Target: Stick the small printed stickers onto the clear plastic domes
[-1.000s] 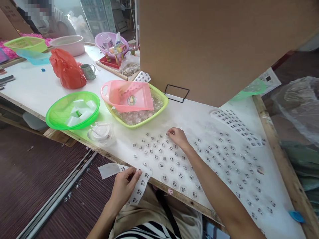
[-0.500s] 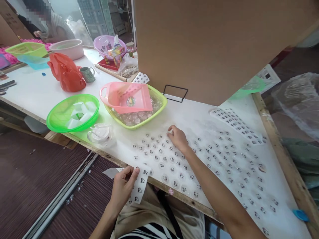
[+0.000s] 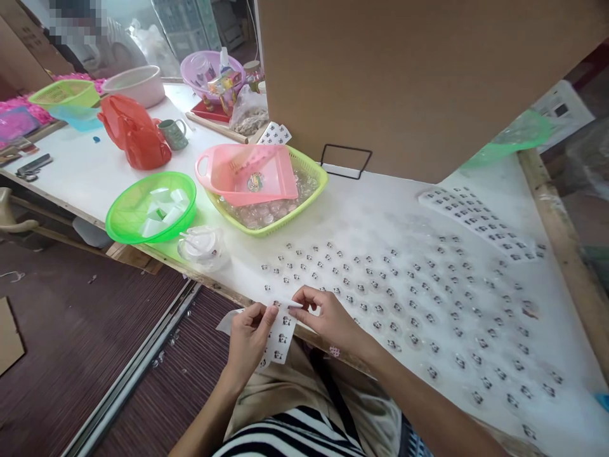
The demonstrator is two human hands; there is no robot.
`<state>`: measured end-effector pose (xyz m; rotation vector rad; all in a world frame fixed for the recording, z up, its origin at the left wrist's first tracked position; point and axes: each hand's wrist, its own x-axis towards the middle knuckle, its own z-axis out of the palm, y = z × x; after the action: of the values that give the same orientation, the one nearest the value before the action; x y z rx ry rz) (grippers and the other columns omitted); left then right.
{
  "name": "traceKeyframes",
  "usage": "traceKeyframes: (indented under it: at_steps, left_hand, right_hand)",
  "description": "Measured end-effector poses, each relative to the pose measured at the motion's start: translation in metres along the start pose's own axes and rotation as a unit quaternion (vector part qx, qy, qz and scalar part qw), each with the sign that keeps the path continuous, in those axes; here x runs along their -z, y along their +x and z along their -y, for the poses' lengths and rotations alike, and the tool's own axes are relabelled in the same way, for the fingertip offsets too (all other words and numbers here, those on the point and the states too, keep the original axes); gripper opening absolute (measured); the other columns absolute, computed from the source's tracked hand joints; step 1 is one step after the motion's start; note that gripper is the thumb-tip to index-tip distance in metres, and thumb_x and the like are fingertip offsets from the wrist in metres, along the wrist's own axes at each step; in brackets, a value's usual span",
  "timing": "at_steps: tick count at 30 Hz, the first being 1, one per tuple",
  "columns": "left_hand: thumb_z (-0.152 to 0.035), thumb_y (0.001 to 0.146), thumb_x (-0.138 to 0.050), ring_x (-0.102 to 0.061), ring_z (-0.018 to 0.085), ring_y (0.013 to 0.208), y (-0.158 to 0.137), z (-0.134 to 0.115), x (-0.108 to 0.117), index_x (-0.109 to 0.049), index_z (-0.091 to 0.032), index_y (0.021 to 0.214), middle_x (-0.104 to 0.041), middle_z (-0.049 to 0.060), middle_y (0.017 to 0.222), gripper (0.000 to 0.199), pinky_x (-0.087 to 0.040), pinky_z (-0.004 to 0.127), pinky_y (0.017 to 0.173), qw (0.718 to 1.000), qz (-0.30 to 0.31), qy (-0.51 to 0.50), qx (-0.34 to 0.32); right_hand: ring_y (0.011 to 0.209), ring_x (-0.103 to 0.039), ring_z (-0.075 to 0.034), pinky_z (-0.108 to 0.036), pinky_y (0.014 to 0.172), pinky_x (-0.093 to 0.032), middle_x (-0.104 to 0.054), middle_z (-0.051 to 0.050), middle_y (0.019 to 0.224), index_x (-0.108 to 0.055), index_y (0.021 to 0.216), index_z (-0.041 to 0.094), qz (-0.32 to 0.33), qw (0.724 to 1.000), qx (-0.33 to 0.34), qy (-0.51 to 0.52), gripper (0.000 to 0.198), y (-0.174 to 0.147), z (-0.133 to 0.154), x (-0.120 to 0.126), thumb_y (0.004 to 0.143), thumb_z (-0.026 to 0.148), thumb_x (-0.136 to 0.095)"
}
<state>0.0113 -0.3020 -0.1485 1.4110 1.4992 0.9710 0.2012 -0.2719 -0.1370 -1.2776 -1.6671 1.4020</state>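
My left hand (image 3: 252, 333) is closed around a white sticker sheet (image 3: 281, 343) printed with small black-and-white panda faces, held over my lap at the table's front edge. The sheet's backing curls out to the left. With thumb and fingertips together, my right hand (image 3: 328, 314) pinches the sheet's upper right corner; whether a single sticker has lifted there I cannot tell. On the white tabletop beyond lie many clear round pieces (image 3: 412, 339), spread out and bearing the same panda print.
A yellow-green basket (image 3: 266, 230) of clear pieces carries a pink scoop (image 3: 280, 174). Left of it are a green basket (image 3: 114, 219) and a red bag (image 3: 140, 136). A large cardboard box (image 3: 380, 82) stands behind. More sticker sheets (image 3: 480, 222) lie right. Someone sits at the far left.
My right hand has come back from over the round pieces to the sheet in my left hand and now pinches its corner. The view has shifted slightly.
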Motion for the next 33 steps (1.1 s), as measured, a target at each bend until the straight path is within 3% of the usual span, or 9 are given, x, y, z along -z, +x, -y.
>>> traceKeyframes:
  at_steps: [4,8,13,18,23,25,29,33]
  left_hand:
    - [-0.046,0.092,-0.059,-0.056,0.015,0.063,-0.001,-0.005,0.003,-0.066,-0.015,0.089,-0.065,0.003,0.071,0.032,-0.043,0.022,0.057,0.998,0.052,-0.029,0.008]
    - [-0.048,0.091,-0.059,-0.061,0.017,0.068,-0.001,-0.009,0.004,-0.067,-0.015,0.096,-0.07,0.006,0.08,0.034,-0.045,0.023,0.059,0.996,0.074,-0.053,0.019]
    - [-0.048,0.092,-0.058,-0.056,0.015,0.064,-0.005,-0.01,-0.001,-0.067,-0.014,0.093,-0.066,0.004,0.076,0.035,-0.043,0.022,0.057,0.993,0.102,-0.05,0.023]
    - [-0.044,0.093,-0.057,-0.046,0.012,0.06,-0.007,-0.007,-0.006,-0.063,-0.014,0.08,-0.053,-0.001,0.066,0.032,-0.037,0.021,0.055,0.997,0.079,-0.017,0.003]
    - [-0.042,0.093,-0.057,-0.041,0.011,0.06,-0.004,-0.008,-0.008,-0.055,-0.017,0.071,-0.046,-0.003,0.064,0.034,-0.033,0.021,0.054,0.998,0.055,0.007,-0.007]
    - [-0.043,0.093,-0.056,-0.04,0.011,0.06,-0.004,-0.009,-0.008,-0.053,-0.017,0.069,-0.045,-0.003,0.063,0.036,-0.032,0.021,0.054,0.998,0.048,0.024,-0.013]
    - [-0.043,0.093,-0.055,-0.039,0.011,0.059,-0.002,-0.009,-0.01,-0.051,-0.018,0.068,-0.044,-0.004,0.062,0.037,-0.031,0.021,0.053,0.998,0.051,0.028,-0.009]
    - [-0.043,0.093,-0.056,-0.036,0.01,0.057,-0.001,-0.007,-0.011,-0.044,-0.018,0.065,-0.038,-0.005,0.061,0.04,-0.029,0.021,0.052,0.999,0.047,0.025,-0.002]
  right_hand:
    - [0.068,-0.053,-0.014,-0.027,0.063,-0.037,-0.061,0.002,0.068,-0.062,0.077,0.02,0.026,1.0,-0.007,0.01,0.018,-0.001,-0.004,0.006,0.089,0.034,-0.06]
    - [0.067,-0.052,-0.014,-0.025,0.059,-0.035,-0.059,0.002,0.068,-0.06,0.075,0.02,0.047,0.999,-0.011,0.024,0.021,-0.007,-0.001,0.01,0.091,0.034,-0.057]
    - [0.06,-0.046,-0.012,-0.024,0.053,-0.031,-0.055,0.003,0.065,-0.06,0.077,0.021,0.081,0.996,-0.019,0.024,0.024,-0.012,-0.002,0.011,0.093,0.037,-0.053]
    - [0.058,-0.044,-0.012,-0.025,0.056,-0.033,-0.052,0.003,0.06,-0.055,0.07,0.02,0.091,0.996,0.001,-0.013,0.028,-0.015,-0.002,0.009,0.095,0.033,-0.051]
    - [0.069,-0.054,-0.016,-0.029,0.064,-0.04,-0.062,0.0,0.076,-0.064,0.093,0.024,-0.025,0.997,0.035,-0.067,0.01,-0.016,-0.003,0.01,0.091,0.032,-0.058]
    - [0.07,-0.054,-0.016,-0.031,0.068,-0.042,-0.062,0.0,0.077,-0.063,0.092,0.025,-0.058,0.992,0.064,-0.087,0.007,-0.017,-0.004,0.011,0.091,0.031,-0.059]
    - [0.068,-0.053,-0.016,-0.034,0.075,-0.043,-0.062,0.0,0.076,-0.061,0.084,0.024,-0.073,0.983,0.121,-0.118,0.009,-0.017,-0.004,0.012,0.091,0.028,-0.059]
    - [0.067,-0.05,-0.016,-0.033,0.069,-0.043,-0.059,0.0,0.072,-0.06,0.081,0.024,-0.089,0.99,0.099,-0.048,0.011,-0.017,-0.006,0.014,0.09,0.03,-0.059]
